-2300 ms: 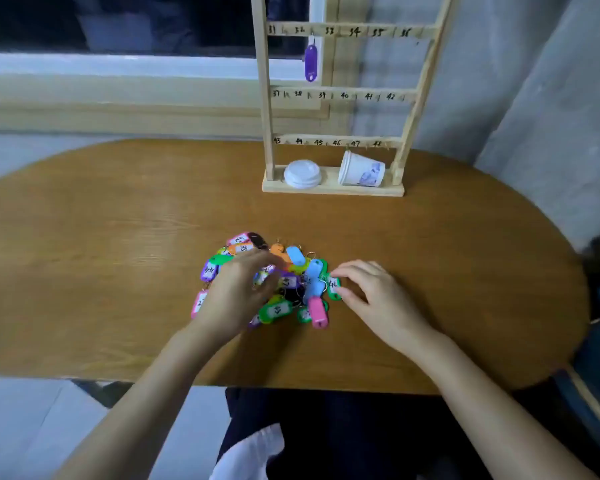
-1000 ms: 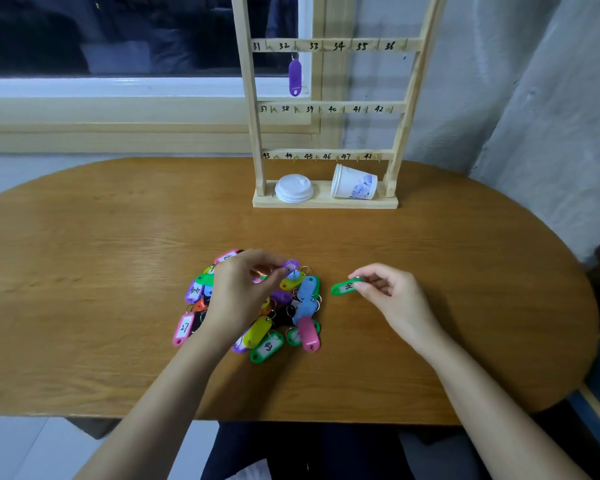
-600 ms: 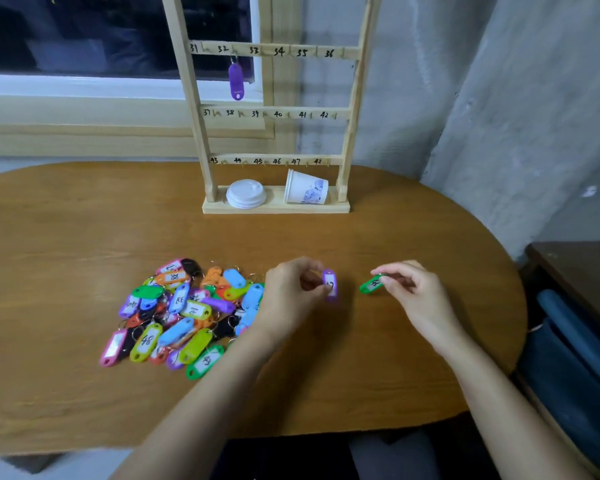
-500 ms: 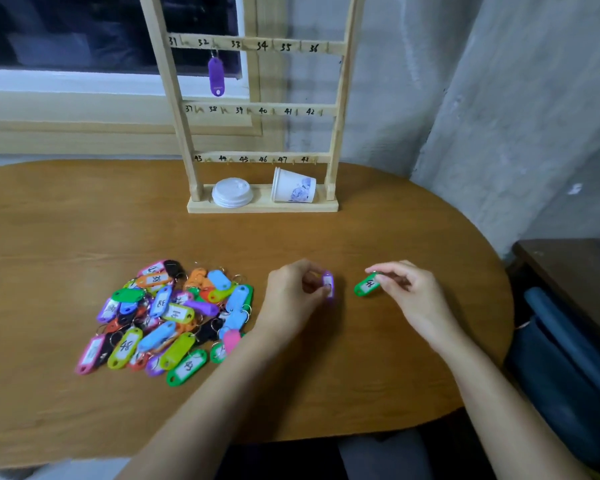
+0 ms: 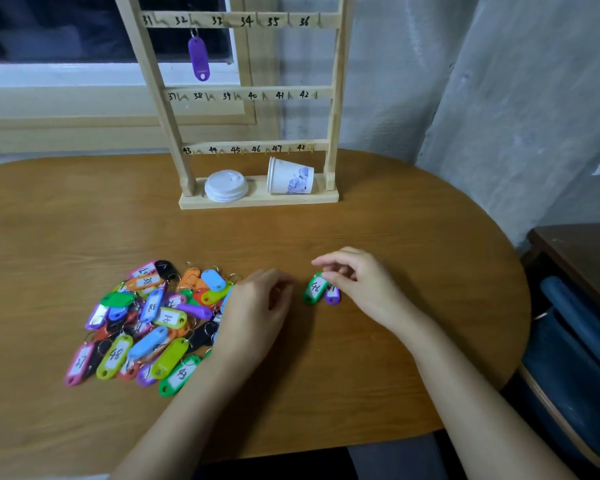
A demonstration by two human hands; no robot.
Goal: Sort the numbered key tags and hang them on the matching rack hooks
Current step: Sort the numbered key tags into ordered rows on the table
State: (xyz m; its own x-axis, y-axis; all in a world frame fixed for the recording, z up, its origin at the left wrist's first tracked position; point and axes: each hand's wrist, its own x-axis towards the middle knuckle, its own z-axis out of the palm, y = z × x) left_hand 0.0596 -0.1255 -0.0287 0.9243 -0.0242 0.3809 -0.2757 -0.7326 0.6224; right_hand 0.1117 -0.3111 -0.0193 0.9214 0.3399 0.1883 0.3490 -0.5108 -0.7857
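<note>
Wooden bench [image 5: 395,341]: right grip [image 5: 357,282] pinches green tag [image 5: 314,289] beside purple tag [image 5: 332,296]; left grip [image 5: 257,313] released, by pile [image 5: 146,320]; rack [image 5: 253,95] behind.

Bare forearms reach forward, left hand [image 5: 257,306] palm down, fingers loosely curled, right hand [image 5: 357,282] fingertips gathered low
</note>
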